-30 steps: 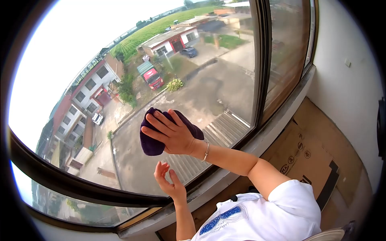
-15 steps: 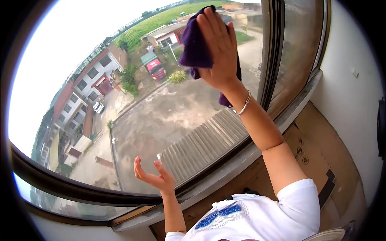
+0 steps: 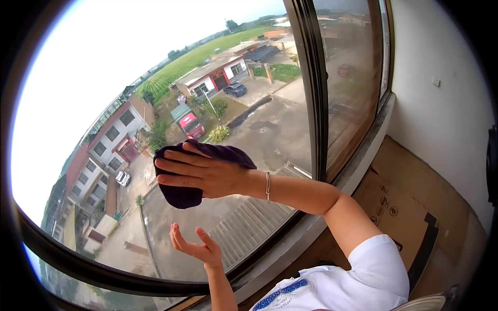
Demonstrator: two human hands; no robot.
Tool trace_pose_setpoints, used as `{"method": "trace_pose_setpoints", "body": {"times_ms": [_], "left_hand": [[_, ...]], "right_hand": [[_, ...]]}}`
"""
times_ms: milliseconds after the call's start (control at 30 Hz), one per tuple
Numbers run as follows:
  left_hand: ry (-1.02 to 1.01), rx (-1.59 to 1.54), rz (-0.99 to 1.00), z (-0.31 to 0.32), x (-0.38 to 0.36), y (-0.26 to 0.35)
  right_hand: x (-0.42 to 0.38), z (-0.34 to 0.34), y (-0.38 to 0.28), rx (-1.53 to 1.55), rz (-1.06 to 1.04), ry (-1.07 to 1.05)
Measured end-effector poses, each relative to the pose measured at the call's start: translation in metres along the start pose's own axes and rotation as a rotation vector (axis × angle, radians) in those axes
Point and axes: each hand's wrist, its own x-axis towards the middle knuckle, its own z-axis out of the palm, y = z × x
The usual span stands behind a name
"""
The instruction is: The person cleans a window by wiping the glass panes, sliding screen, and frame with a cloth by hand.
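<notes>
Pressed flat on a dark purple cloth, my right hand holds it against the large window pane. The fingers point left and the cloth bunches out above and below them. A thin bracelet circles the right wrist. Lower down, my left hand is raised near the glass, palm up, with its fingers apart and nothing in them. Whether it touches the pane I cannot tell.
A dark vertical window frame stands right of the pane, with another pane beyond it. The sill runs below. Brown cardboard lies by the white wall. Outside are buildings and a red truck.
My right hand has swept down and left across the pane with the cloth, its fingers turning from upward to leftward. The view has shifted; my left hand keeps its shape.
</notes>
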Motion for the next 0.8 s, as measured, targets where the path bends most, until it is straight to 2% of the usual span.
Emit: {"method": "trace_pose_setpoints", "body": {"times_ms": [100, 167, 233, 300, 367, 433, 500, 567, 667, 733, 800], "left_hand": [[0.074, 0.017, 0.103, 0.016, 0.008, -0.002], [0.097, 0.084, 0.167, 0.024, 0.008, -0.009], [0.102, 0.126, 0.186, 0.029, 0.005, -0.021], [0.113, 0.168, 0.205, 0.034, 0.003, -0.030], [0.097, 0.283, 0.345, 0.032, 0.004, -0.038], [0.110, 0.302, 0.334, 0.037, 0.002, -0.038], [0.138, 0.317, 0.328, 0.038, 0.001, -0.039], [0.136, 0.321, 0.322, 0.038, 0.000, -0.037], [0.174, 0.323, 0.325, 0.040, -0.004, -0.041], [0.183, 0.311, 0.315, 0.042, -0.006, -0.043], [0.178, 0.317, 0.321, 0.041, -0.003, -0.041]], "right_hand": [[0.039, -0.010, 0.031, -0.003, -0.132, 0.083], [0.058, -0.030, 0.066, -0.015, 0.008, 0.146], [0.061, -0.052, 0.117, -0.048, 0.138, 0.308], [0.043, -0.079, 0.175, -0.204, 0.261, 0.449], [0.015, -0.091, 0.226, -0.265, 0.367, 0.576], [-0.019, -0.095, 0.256, -0.296, 0.495, 0.586], [-0.016, -0.093, 0.239, -0.221, 0.605, 0.640], [-0.001, -0.084, 0.218, -0.163, 0.609, 0.692], [0.047, -0.076, 0.163, -0.215, 0.392, 0.489], [0.090, -0.072, 0.123, -0.123, 0.197, 0.311], [0.134, -0.050, 0.097, -0.074, -0.018, 0.304]]}}
